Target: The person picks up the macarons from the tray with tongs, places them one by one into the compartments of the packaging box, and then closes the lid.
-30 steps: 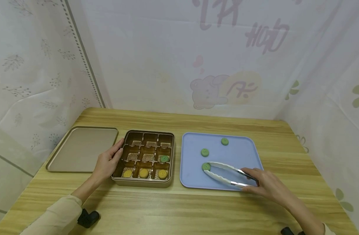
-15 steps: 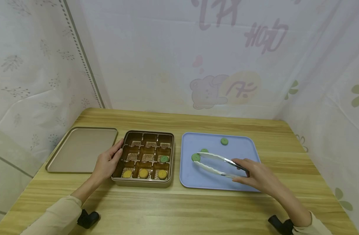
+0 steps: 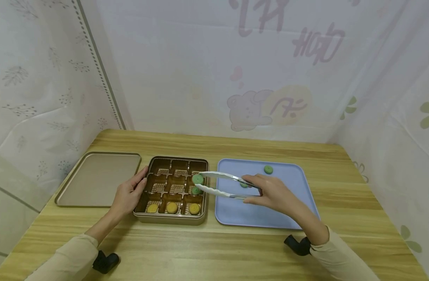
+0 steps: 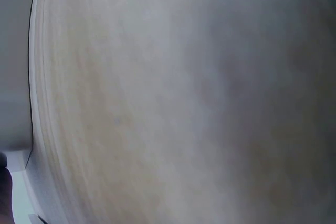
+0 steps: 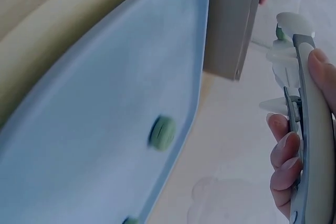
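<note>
In the head view my right hand (image 3: 272, 193) grips a pair of tongs (image 3: 219, 175) with white scalloped tips. Between those tips is a round green cookie (image 3: 197, 178), over the right column of a brown-gold box (image 3: 170, 220) divided into several compartments. A second green cookie (image 3: 196, 191) lies in the middle-right compartment, partly behind the tongs. Yellow cookies (image 3: 171, 207) fill the near row, one per compartment. My left hand (image 3: 128, 195) rests against the box's left side, fingers mostly straight. The right wrist view shows the tongs' handle (image 5: 317, 129) in my fingers.
Right of the box lies a blue tray (image 3: 263, 218) bearing a green cookie (image 3: 268, 169) near its far edge and another (image 3: 244, 185) partly behind the tongs. A flat gold lid (image 3: 98, 177) lies to the left. A patterned curtain (image 3: 186, 78) hangs behind the table.
My right hand has moved left, carrying the green cookie in the tongs off the blue tray and over the box. My left hand has stayed at the box's side.
</note>
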Demonstrator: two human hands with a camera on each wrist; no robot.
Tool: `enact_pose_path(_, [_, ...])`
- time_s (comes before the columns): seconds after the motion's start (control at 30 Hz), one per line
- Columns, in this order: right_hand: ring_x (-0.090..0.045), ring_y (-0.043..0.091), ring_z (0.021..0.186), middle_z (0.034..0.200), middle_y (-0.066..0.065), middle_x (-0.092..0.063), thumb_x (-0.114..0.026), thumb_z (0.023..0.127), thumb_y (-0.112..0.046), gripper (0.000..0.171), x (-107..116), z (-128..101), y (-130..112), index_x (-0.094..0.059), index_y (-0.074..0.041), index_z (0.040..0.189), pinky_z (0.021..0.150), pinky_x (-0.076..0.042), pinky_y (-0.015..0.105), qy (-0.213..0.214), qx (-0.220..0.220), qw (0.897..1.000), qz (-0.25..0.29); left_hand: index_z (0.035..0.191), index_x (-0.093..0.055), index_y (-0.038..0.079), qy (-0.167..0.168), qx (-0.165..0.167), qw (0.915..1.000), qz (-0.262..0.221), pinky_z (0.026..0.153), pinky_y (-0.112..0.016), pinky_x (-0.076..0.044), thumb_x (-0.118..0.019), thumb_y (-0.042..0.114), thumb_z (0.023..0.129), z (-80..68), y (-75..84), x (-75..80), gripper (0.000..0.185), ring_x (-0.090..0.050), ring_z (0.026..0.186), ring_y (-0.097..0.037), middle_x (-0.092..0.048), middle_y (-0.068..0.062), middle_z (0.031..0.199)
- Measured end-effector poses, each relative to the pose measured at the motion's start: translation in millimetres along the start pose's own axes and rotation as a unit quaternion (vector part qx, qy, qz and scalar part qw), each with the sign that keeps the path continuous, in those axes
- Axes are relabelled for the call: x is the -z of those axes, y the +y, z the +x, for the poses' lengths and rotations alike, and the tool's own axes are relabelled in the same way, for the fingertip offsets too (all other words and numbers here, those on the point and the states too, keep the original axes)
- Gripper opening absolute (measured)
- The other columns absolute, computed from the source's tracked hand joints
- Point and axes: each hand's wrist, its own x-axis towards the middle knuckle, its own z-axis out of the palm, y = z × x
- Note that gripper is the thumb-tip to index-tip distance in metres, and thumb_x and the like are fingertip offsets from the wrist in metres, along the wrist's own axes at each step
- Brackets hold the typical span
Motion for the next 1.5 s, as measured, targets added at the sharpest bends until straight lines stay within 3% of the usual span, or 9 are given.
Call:
enact_pose_path(0.27, [-0.043, 0.001, 0.064, 0.086, -0.003, -0.064, -0.077, 0.083, -0.039, 0.055, -12, 33, -13, -0.063, -0.011, 0.128, 0.057, -0.039, 0.016, -0.067, -0.042, 0.997, -0.012, 0.145, -0.042, -0.005, -0.003, 0.005, 1.0000, -0.003, 0.092, 0.010, -0.021, -0.044, 0.016, 0.105, -0.2, 2.0, 0.6, 0.045, -0.040, 0.133, -0.047, -0.044, -0.025, 0.148])
enact_pose_path(0.57, [-0.064, 0.012, 0.081, 0.107, 0.007, -0.073, -0.076, 0.083, -0.039, 0.055, -19, 56, -21, -0.063, -0.009, 0.127, 0.068, -0.049, 0.022, -0.093, -0.033, 0.995, -0.025, 0.145, -0.042, -0.005, -0.002, 0.008, 1.0000, 0.001, 0.091, 0.010, -0.020, -0.044, 0.016, 0.106, -0.4, 1.1, 0.6, 0.045, -0.041, 0.134, -0.047, -0.044, -0.025, 0.148])
enact_pose_path(0.77, [-0.059, 0.010, 0.072, 0.101, 0.008, -0.073, -0.076, 0.083, -0.039, 0.053, -23, 65, -22, -0.065, -0.007, 0.123, 0.061, -0.043, 0.018, -0.110, -0.032, 0.993, -0.023, 0.146, -0.042, -0.003, -0.005, 0.013, 0.9999, 0.001, 0.090, 0.010, -0.020, -0.043, 0.018, 0.106, -0.5, 1.4, 1.0, 0.045, -0.041, 0.135, -0.046, -0.043, -0.025, 0.149])
enact_pose_path(1.0, [-0.065, 0.017, 0.074, 0.103, 0.011, -0.074, -0.077, 0.083, -0.036, 0.054, -24, 69, -22, -0.065, -0.004, 0.124, 0.062, -0.045, 0.019, -0.120, -0.034, 0.992, -0.013, 0.146, -0.042, -0.003, -0.004, 0.005, 1.0000, 0.000, 0.091, 0.010, -0.020, -0.043, 0.016, 0.106, -0.5, 0.4, 0.8, 0.045, -0.041, 0.134, -0.046, -0.044, -0.025, 0.148])
enact_pose_path(1.27, [-0.052, 0.005, 0.068, 0.100, 0.009, -0.074, -0.077, 0.083, -0.037, 0.054, -22, 72, -23, -0.065, -0.005, 0.125, 0.060, -0.041, 0.017, -0.132, -0.044, 0.990, -0.013, 0.146, -0.042, -0.003, -0.007, 0.006, 0.9999, -0.005, 0.091, 0.010, -0.021, -0.043, 0.017, 0.106, 0.1, 0.4, 1.5, 0.045, -0.040, 0.134, -0.047, -0.043, -0.026, 0.149])
enact_pose_path(1.5, [-0.057, 0.011, 0.070, 0.102, 0.010, -0.074, -0.077, 0.083, -0.037, 0.055, -24, 72, -22, -0.065, -0.004, 0.125, 0.060, -0.042, 0.017, -0.133, -0.047, 0.990, -0.005, 0.145, -0.042, -0.004, -0.004, 0.003, 1.0000, -0.003, 0.091, 0.010, -0.021, -0.044, 0.015, 0.105, 0.4, 1.1, 1.2, 0.044, -0.041, 0.134, -0.047, -0.044, -0.026, 0.148])
